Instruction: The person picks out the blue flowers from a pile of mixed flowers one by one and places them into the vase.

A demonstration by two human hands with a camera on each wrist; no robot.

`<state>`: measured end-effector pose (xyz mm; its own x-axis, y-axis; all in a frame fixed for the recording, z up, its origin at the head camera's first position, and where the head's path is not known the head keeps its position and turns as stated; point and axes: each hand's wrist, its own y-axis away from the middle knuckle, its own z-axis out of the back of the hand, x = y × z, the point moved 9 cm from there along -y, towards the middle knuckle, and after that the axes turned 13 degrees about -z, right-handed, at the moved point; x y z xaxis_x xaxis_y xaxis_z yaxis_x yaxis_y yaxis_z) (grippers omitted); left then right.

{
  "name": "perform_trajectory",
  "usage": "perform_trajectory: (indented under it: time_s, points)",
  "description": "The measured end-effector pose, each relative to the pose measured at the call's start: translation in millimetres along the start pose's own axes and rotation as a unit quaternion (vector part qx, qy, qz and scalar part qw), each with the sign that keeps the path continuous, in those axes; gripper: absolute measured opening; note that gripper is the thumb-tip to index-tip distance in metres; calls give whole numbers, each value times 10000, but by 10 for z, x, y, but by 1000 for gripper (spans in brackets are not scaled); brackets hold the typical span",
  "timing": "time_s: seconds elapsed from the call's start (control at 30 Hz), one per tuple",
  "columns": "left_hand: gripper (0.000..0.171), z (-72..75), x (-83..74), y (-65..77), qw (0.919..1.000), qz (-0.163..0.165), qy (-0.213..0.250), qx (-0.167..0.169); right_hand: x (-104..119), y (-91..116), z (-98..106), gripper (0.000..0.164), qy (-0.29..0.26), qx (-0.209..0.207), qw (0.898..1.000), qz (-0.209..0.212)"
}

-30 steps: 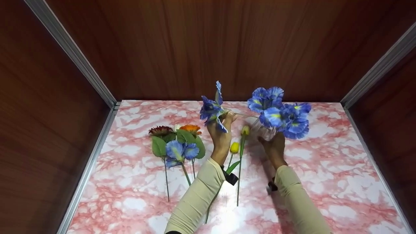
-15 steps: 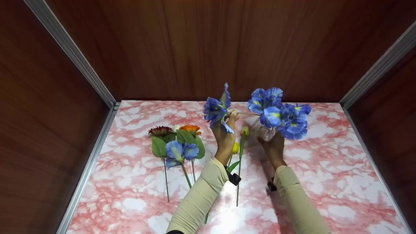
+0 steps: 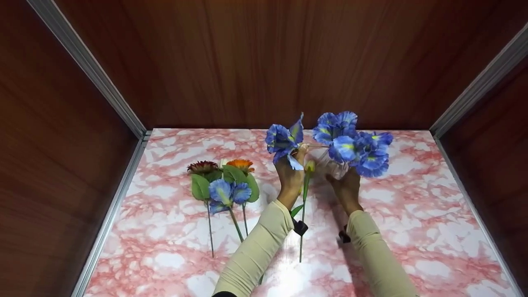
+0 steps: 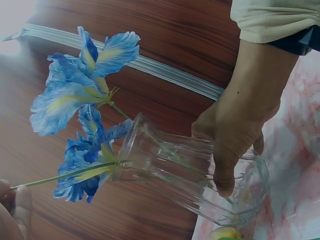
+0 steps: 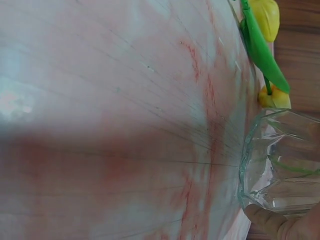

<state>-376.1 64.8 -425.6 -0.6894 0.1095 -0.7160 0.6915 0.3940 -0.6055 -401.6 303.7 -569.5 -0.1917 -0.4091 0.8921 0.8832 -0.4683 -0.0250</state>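
Note:
My left hand [image 3: 292, 177] pinches the stem of a blue iris [image 3: 282, 138], held sideways with its bloom to the left. In the left wrist view, that stem [image 4: 65, 176] runs from the fingertips to the rim of a clear glass vase [image 4: 170, 165]. Several blue irises [image 3: 373, 154] stand in the vase, their blooms spreading above its mouth. My right hand [image 3: 347, 189] grips the vase low on its side; the thumb [image 4: 225, 175] lies across the glass. In the right wrist view, the vase base [image 5: 247, 165] is by the table surface.
A yellow tulip [image 3: 310, 166] lies between the hands; another is mostly hidden behind the left hand. Left of them lie a dark red flower [image 3: 202, 166], an orange flower [image 3: 240, 165] and a blue iris [image 3: 222, 192]. Brown wood panels [image 3: 264, 62] enclose the marbled table [image 3: 165, 231].
My left hand has moved right with its iris, bringing the stem and bloom closer to the vase and covering a yellow tulip. The right hand stays on the vase.

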Motion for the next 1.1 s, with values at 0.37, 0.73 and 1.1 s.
perform_trajectory:
  time_s: [0.37, 0.73, 1.1]
  points:
    - [15, -101, -81, -45, 9999, -3, 6, 125, -38, -21, 15, 76, 176, -80, 9997, -159]
    - [12, -171, 180, 6, 9998, 154, 84, -107, -52, -4, -4, 82, 125, -36, 9998, -138]
    - [33, -374, 571, 161, 9209, 1119, 3572, -1090, -40, 41, -16, 87, 129, -103, 9998, -72]
